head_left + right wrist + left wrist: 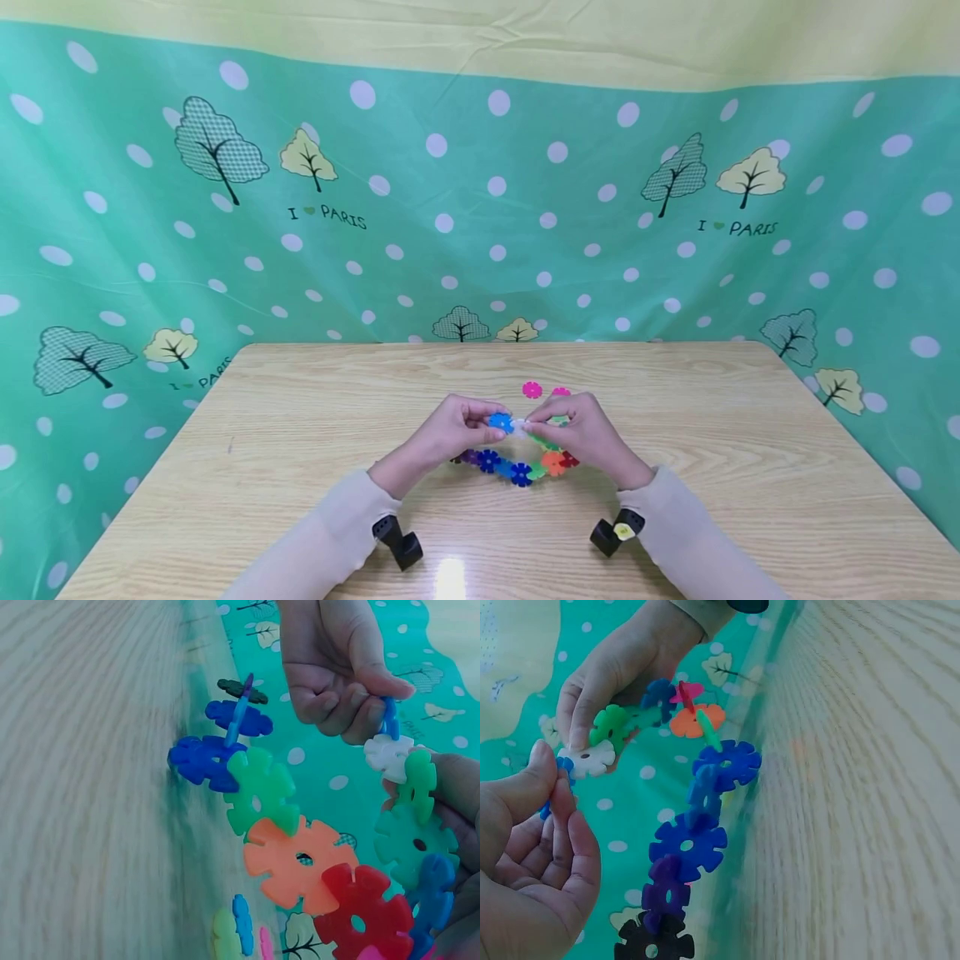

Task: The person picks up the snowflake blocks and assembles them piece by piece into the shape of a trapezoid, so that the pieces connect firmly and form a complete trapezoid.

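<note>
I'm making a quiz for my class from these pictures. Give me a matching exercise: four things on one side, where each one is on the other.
Things:
1. blue disc
2. white disc
3. loose pink disc
4. orange disc

Places:
A. lying alone on the table
B. pinched by the left hand
C. held by the right hand
D. midway along the chain

Pairs: 1-B, 2-C, 3-A, 4-D

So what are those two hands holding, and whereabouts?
The left hand pinches a blue plastic snowflake disc by its edge; the right hand pinches the chain's end, the white disc.
</note>
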{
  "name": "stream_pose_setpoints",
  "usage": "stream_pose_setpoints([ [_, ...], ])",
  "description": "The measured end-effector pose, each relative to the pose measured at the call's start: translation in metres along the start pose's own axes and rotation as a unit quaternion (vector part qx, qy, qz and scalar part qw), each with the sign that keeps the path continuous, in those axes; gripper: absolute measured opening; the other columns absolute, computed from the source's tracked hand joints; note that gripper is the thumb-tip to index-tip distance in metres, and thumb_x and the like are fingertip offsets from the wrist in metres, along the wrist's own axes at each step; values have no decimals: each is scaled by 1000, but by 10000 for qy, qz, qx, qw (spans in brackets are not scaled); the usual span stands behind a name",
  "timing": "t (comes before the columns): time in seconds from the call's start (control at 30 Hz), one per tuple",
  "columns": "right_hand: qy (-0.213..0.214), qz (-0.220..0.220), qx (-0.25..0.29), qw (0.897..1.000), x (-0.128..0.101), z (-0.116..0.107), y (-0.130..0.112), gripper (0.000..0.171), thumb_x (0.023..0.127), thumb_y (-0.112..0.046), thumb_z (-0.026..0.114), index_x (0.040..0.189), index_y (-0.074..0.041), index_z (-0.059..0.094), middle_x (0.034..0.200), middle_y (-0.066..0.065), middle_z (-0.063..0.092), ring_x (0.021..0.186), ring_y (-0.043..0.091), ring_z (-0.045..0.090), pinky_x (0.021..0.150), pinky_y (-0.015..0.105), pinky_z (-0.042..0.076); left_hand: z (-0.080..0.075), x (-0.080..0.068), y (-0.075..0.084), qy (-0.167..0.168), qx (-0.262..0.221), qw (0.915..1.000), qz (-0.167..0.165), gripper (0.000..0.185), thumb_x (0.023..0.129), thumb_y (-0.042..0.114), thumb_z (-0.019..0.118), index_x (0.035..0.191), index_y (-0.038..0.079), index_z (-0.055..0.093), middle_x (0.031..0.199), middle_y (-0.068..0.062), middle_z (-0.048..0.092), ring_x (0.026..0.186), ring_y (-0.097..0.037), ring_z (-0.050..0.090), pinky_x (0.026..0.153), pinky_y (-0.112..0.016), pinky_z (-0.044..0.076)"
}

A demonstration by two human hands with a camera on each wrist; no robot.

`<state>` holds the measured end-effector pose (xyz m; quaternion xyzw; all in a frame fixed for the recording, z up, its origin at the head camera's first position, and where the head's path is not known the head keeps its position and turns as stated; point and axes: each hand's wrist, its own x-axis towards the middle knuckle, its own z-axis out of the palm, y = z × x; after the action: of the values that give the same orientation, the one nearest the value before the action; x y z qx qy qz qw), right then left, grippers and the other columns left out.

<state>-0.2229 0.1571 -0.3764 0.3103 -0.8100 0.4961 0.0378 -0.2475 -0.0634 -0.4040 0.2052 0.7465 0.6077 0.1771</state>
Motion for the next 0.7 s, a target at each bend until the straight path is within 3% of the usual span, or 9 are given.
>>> stream_pose_setpoints([
  [0.23, 23, -74, -10, 10000, 0, 3, -2, 4, 82, 1, 70, 82, 3, 73, 79, 10, 72, 75, 12, 62, 67, 26, 52, 5, -3, 1, 54, 46, 10000, 42, 36, 85, 7, 69, 117, -7, 62, 85, -12, 68, 67, -11, 58, 61, -21, 52],
  [0.47, -159, 549, -142, 9983, 0, -3, -6, 5, 83, -2, 70, 83, 0, 74, 83, 9, 72, 74, 11, 63, 65, 26, 52, 5, -1, -1, -51, -17, 10000, 14, 37, 85, 10, 70, 117, -7, 62, 81, -3, 66, 67, -7, 58, 63, -18, 52],
  [0.7, -320, 607, -272, 9973, 1, -2, 16, 4, 82, -4, 71, 83, -2, 73, 83, 6, 72, 79, 12, 63, 76, 36, 52, -2, 1, -4, -276, 200, 9994, 34, 36, 85, 13, 70, 117, -4, 63, 77, 1, 62, 63, -9, 55, 60, -21, 50],
])
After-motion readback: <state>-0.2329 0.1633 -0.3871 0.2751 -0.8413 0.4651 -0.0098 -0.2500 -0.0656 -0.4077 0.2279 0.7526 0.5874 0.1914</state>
